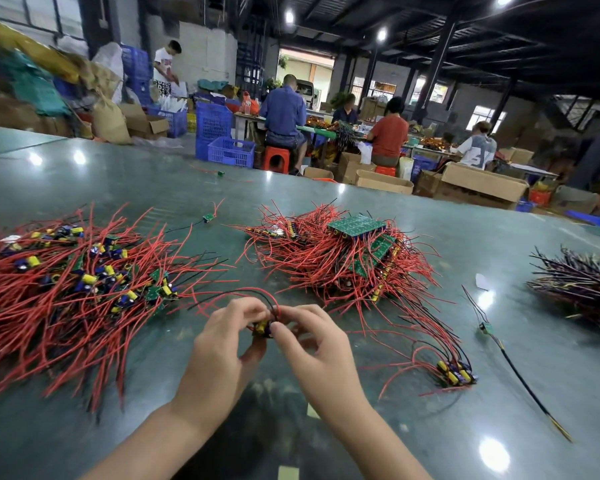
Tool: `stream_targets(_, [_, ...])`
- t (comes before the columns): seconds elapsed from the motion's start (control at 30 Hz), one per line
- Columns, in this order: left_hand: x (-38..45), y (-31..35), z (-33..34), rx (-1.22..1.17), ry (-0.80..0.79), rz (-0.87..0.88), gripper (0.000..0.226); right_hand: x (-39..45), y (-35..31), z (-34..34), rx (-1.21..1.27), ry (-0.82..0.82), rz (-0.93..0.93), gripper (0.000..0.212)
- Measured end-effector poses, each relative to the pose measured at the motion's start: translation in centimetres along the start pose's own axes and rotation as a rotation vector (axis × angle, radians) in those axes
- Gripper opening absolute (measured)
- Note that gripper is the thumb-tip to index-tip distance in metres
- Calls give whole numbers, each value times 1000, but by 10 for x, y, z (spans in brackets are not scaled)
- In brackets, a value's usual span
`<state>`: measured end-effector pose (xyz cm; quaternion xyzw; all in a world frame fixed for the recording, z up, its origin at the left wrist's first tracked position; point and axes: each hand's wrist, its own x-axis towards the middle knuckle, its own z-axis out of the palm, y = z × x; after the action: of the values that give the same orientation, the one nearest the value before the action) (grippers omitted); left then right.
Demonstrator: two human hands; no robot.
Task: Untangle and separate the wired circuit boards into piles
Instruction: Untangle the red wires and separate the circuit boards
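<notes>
A: Where do the hands sit?

B: Centre, near edge of the table (361,427). Left hand (222,344) and right hand (312,344) meet over one small circuit board (263,328) held just above the surface. Fingers of both hands curl in and pinch it from either side. Its red and black wires loop up and away behind the fingertips.

A: Open room around them?

B: Bare glossy green tabletop in front of the wrists and between the forearms. To the left a big tangled pile (66,282) of red-wired boards with yellow and blue parts spreads near the left hand; its wire tips reach close to the hand. Beyond the right hand sits a second pile (343,251), neater, with green boards stacked on top. A bare strip runs between the two piles.

A: Right side?

B: A small bundle (454,372) of boards lies right of the right hand, wires fanning back toward the second pile. Past that, one loose board on a long black lead (520,372). Far right, a dark-wired heap (582,289), well apart from the hands. Two stray boards lie farther back on the table.

A: The room?

B: Workshop. People seated at benches in the background, blue crates (222,140), cardboard boxes (478,185), ceiling lamps reflected on the tabletop.
</notes>
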<state>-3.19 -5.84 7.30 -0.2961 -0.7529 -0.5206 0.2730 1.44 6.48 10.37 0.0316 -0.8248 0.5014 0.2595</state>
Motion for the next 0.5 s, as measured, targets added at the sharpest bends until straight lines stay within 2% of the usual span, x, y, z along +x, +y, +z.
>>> stream_targets(0.17, [4, 1, -1, 139, -60, 186, 77, 2, 3, -2, -10, 51, 15, 24])
stream_targets(0.3, [2, 3, 1, 184, -54, 161, 79, 4, 3, -6, -19, 88, 7, 24])
stream_targets(0.4, [3, 8, -1, 157, -97, 340, 45, 6, 5, -12, -54, 192, -42, 22])
stream_targets(0.43, [3, 10, -2, 127, -143, 364, 33, 7, 6, -14, -50, 228, -40, 25])
stream_targets(0.5, [3, 14, -3, 36, -255, 354, 23, 8, 9, -18, -4, 281, 4, 30])
